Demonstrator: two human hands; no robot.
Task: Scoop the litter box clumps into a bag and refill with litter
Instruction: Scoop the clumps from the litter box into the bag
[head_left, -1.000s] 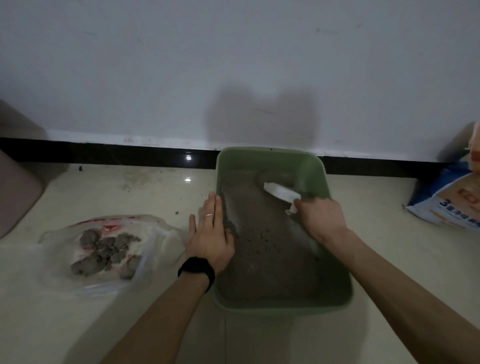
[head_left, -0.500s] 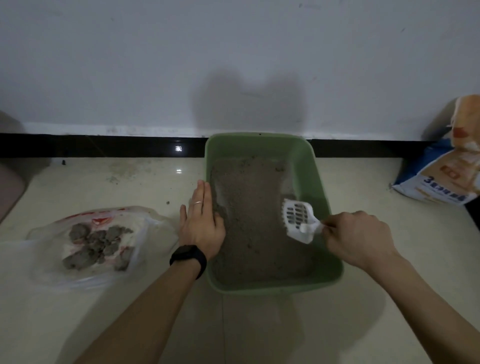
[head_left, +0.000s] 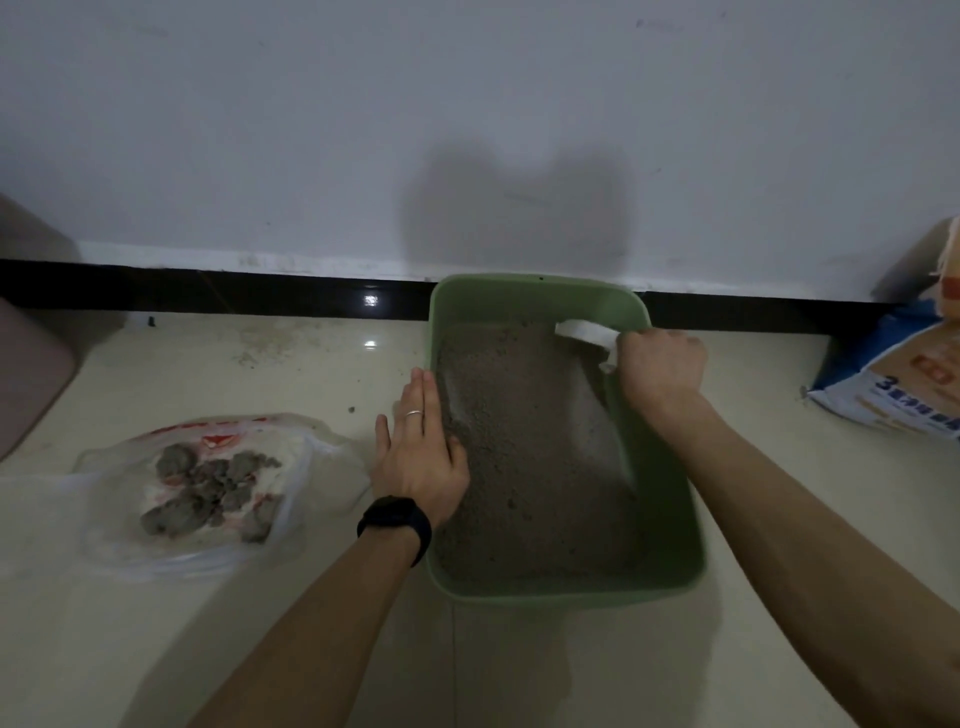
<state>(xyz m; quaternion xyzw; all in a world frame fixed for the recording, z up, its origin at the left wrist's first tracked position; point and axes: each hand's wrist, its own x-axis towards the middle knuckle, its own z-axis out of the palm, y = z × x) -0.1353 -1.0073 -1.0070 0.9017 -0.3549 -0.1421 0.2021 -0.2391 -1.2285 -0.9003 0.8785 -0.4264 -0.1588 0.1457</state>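
Gripping the white scoop (head_left: 584, 332) at the green litter box's (head_left: 670, 499) upper-right corner, the right hand (head_left: 661, 364) seems to be sifting for clumps; the left hand (head_left: 421, 452), fingers flat, steadies the rim. Next likely: carry finds to the plastic bag (head_left: 208, 483) at lower left.

Litter sack (head_left: 904, 384): a large blue "3" stood on its white panel, followed by a line of characters too blurred to read.
Sack upper part: a red mark showed, unreadable.
Plastic bag (head_left: 208, 467): red print ran along the top and sides, too crumpled to read.
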